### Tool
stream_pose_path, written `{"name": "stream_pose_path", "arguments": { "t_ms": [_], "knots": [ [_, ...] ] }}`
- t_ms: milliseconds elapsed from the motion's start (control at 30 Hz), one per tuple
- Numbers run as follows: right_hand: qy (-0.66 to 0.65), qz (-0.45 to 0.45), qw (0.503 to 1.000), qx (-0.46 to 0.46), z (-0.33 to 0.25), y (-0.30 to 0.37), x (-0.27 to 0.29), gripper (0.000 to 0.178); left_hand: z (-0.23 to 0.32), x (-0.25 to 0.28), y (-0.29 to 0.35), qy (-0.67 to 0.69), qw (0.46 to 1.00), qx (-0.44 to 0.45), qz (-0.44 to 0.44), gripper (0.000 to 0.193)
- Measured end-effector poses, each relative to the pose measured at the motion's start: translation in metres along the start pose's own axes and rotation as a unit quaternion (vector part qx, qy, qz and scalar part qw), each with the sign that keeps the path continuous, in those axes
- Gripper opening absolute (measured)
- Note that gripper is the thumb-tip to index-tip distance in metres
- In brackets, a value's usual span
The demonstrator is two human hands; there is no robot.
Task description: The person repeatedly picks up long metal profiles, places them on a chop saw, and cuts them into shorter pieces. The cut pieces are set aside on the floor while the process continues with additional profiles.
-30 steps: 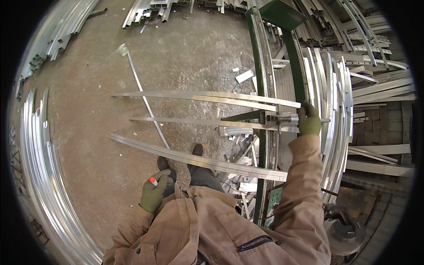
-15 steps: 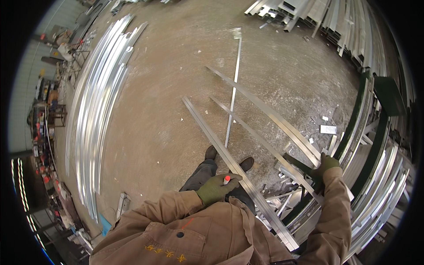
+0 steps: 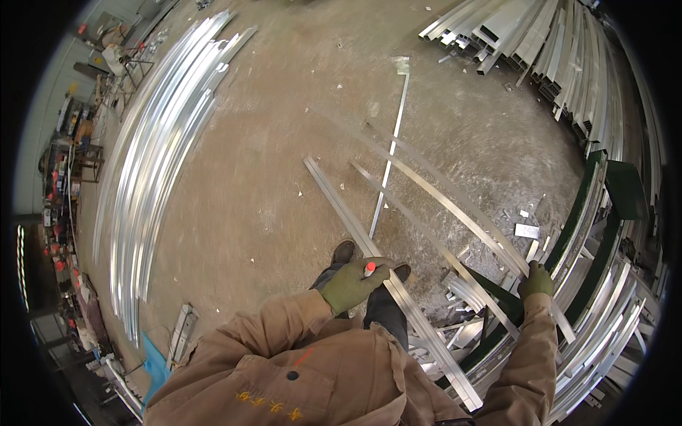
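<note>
- The left hand (image 3: 351, 285), in a green glove, is at the near bar (image 3: 426, 334), a long silvery metal profile slanting from far left to near right.
- Its grip is closed around a red-tipped marker (image 3: 369, 269), which stands up from the fist; whether the fingers also press the bar, I cannot tell.
- The right hand (image 3: 537, 282), likewise gloved, is at the right side, its grip clamped on the far bars (image 3: 444, 199), whose far left ends are blurred.
- A thinner middle bar (image 3: 435, 241) runs between these and the near bar.
- Beneath their right ends stands a green metal frame (image 3: 587, 186).
- Shiny profiles (image 3: 162, 153) lie on the floor (image 3: 270, 92) at the left; more stacked profiles (image 3: 529, 35) fill the far right.
</note>
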State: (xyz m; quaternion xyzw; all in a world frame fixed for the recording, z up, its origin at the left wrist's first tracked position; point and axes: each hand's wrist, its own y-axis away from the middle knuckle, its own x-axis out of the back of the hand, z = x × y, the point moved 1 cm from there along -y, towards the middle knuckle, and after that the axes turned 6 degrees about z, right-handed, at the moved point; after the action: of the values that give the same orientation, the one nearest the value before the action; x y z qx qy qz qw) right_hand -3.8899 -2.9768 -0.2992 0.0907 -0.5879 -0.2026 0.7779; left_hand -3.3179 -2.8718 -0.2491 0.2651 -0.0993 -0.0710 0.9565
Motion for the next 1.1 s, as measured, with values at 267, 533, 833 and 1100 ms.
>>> {"name": "stream_pose_path", "arguments": {
  "t_ms": [267, 533, 833, 1100],
  "knots": [
    [-0.101, -0.037, 0.994, -0.019, -0.063, -0.044, 0.014, 0.058, -0.004, 0.032, 0.014, -0.027, 0.999, 0.024, -0.018, 0.05],
    [-0.043, 0.059, 0.995, 0.063, -0.118, -0.042, 0.135, 0.04, -0.013, 0.04, 0.005, -0.037, 0.998, 0.032, 0.029, 0.048],
    [0.089, 0.214, 0.955, 0.184, -0.23, 0.107, 0.382, 0.026, 0.153, 0.017, -0.125, -0.273, 0.825, -0.434, 0.237, 0.082],
    [0.156, 0.267, 0.925, 0.22, -0.305, 0.174, 0.449, 0.015, 0.194, 0.089, -0.132, -0.317, 0.828, -0.45, 0.108, 0.042]
  ]
}}
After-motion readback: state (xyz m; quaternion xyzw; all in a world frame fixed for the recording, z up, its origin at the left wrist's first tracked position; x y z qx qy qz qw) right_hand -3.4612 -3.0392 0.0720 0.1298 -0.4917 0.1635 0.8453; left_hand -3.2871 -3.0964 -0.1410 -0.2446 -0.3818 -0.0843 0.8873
